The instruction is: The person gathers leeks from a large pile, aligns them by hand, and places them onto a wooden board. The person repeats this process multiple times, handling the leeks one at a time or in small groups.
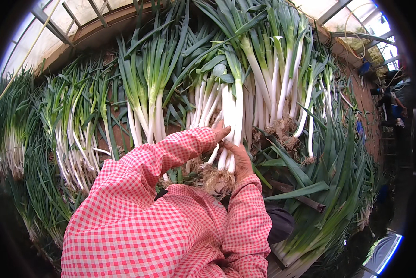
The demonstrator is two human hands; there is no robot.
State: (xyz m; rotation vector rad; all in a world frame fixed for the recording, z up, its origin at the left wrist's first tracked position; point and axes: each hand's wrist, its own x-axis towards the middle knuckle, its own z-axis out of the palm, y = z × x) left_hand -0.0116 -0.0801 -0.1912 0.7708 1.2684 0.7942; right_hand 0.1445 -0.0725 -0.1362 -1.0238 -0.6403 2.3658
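My left hand (221, 135) and my right hand (240, 158) are together around the white stalks of a small bunch of leeks or large green onions (231, 107). The roots (220, 179) of the bunch point toward me, and its green leaves point away. My left thumb lies on the front of the stalks, while my right hand wraps their right side just above the roots. One thinner white stem (213, 155) angles out to the left below my left hand. Some fingers are hidden behind the stalks. Pink checked sleeves cover both arms.
More leeks lie in heaps on the left (72, 139), just beyond my hands (152, 104) and at the right (284, 80). Loose green leaves (333, 173) pile up at the lower right, by a dark bar (307, 201). Another person (395, 104) is at the far right.
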